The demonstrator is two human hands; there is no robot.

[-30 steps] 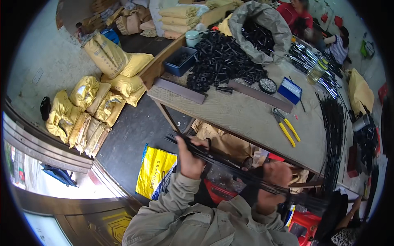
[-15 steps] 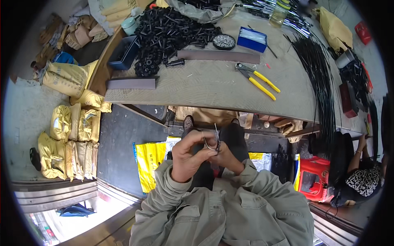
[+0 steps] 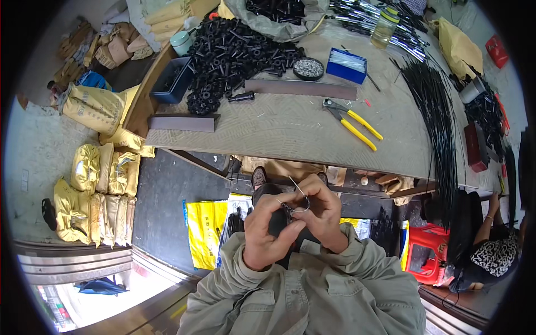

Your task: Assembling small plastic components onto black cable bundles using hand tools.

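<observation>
In front of my lap, my left hand point(image 3: 262, 229) and my right hand point(image 3: 324, 215) are close together, fingers pinched. Between them they hold a thin curved wire point(image 3: 302, 210) with a dark part at the fingertips. One pale straight end sticks up past my right fingers; the loop bends down toward my left thumb. Its exact kind is too small to make out. Beyond my hands, on the table point(image 3: 268, 131), lie yellow-handled pliers point(image 3: 353, 124), jaws pointing up and left.
Black bolt-like parts point(image 3: 223, 50) are heaped on the table beside a blue bin point(image 3: 170, 81). A round dish point(image 3: 308, 68), a blue box point(image 3: 346, 66) and long black rods point(image 3: 427, 100) lie rightward. Another person's arm point(image 3: 490, 215) shows at the right, near a red stool point(image 3: 427, 254).
My hands have moved apart a little, the right one coming out from behind the left. The wire loop now shows between them. The view has shifted slightly.
</observation>
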